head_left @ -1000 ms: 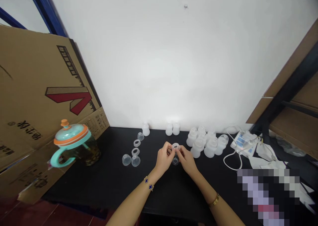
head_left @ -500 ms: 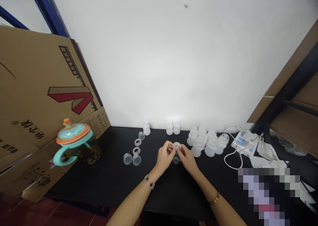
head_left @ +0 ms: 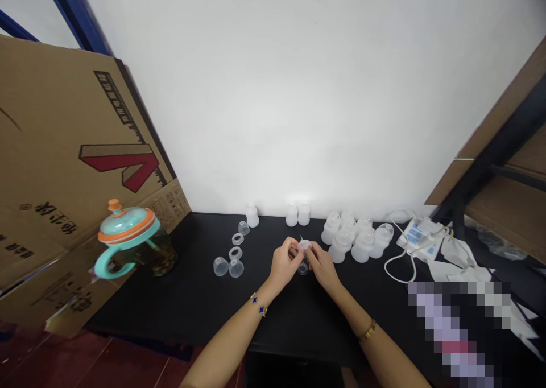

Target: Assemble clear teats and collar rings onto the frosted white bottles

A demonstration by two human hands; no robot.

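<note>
Over the middle of the black table, my left hand and my right hand meet fingertip to fingertip. Both pinch a small translucent plastic ring piece between them. Just below the fingers, a small clear cap rests on the table. A cluster of several white plastic bottles stands right of my hands. Clear caps and rings lie to the left.
A teal and orange lidded jug stands at the left before a leaning cardboard box. Three small white bottles line the wall. A white device with a cable and papers lie at the right, beside a dark shelf frame.
My hands stay together on the ring piece, with the fingers shifting slightly around it. The view has tilted down a little.
</note>
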